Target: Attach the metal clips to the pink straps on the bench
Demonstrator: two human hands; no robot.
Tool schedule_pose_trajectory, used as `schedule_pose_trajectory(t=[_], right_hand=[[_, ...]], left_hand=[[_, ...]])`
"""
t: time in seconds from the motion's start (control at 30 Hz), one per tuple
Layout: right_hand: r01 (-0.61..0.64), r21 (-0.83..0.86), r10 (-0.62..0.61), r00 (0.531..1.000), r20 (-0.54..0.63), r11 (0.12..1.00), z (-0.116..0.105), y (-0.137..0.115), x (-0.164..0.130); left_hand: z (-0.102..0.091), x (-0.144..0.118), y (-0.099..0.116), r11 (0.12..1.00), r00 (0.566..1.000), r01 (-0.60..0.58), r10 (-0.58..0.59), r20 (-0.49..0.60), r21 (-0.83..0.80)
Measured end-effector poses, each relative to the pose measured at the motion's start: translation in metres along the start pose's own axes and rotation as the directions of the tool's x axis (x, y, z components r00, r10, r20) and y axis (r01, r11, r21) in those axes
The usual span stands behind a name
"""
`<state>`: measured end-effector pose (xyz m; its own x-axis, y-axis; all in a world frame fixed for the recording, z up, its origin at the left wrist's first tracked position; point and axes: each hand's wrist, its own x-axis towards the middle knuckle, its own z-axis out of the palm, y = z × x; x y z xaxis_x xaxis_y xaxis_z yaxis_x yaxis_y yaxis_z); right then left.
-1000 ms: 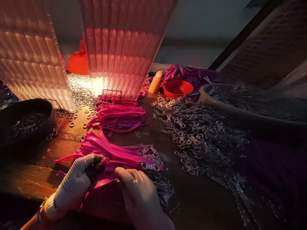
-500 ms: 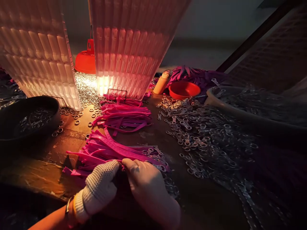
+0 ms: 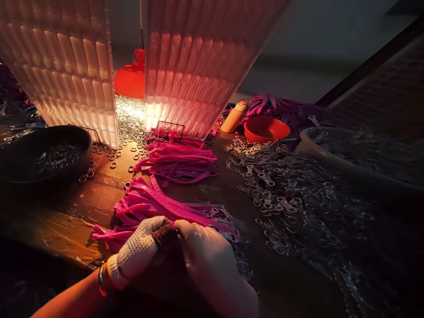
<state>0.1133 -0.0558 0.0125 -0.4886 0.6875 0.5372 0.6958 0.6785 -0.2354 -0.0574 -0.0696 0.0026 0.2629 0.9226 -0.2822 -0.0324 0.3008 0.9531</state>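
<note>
Pink straps (image 3: pixel 155 205), flat and glossy, fanned in a bundle on the wooden desk (image 3: pixel 96 194), near ends tucked under both hands at the front edge. Left hand (image 3: pixel 139 251), in a knitted dotted glove with a brown thumb tip, pinched shut on those strap ends; metal bangle (image 3: pixel 100 279) at the wrist. Right hand (image 3: pixel 212 260), bare, pressed thumb to thumb against the glove, fingers curled down and out of sight, so cannot tell whether clamped on a strap or on something small between the two thumbs. Just beside the right hand, touching the far strap tips, a small cluster of metal rings (image 3: pixel 232 221); further right, a broad heap of ring fittings (image 3: pixel 291 194) spread across the desk. Judging by the grip, fine fingertip work at a strap end, with hardware close by. Calls for a steady pinch from the glove and precise fingers on the bare side, with only dim light at this edge. Behind, a second strap bundle (image 3: pixel 180 161), two white ribbed panels (image 3: pixel 66 66), a red lamp (image 3: pixel 130 81) glowing between them, a dark bowl (image 3: pixel 79 137) of rings to the left, an orange bowl (image 3: pixel 266 128) and a tan bottle (image 3: pixel 233 119) at the back.
</note>
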Motion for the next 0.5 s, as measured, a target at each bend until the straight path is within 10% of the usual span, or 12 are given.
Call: schedule_pose_trajectory(t=[0.2, 0.5], right_hand=[[-0.032, 0.104, 0.035, 0.999, -0.028, 0.994, -0.001, -0.006, -0.001], [-0.174, 0.342, 0.154, 0.984, 0.084, 0.923, -0.006, -0.011, -0.002]], left_hand=[[-0.011, -0.003, 0.002, 0.896, 0.969, -0.239, 0.246, 0.031, 0.373], [-0.014, -0.012, 0.006, 0.987, 0.984, -0.144, 0.135, 0.115, 0.077]])
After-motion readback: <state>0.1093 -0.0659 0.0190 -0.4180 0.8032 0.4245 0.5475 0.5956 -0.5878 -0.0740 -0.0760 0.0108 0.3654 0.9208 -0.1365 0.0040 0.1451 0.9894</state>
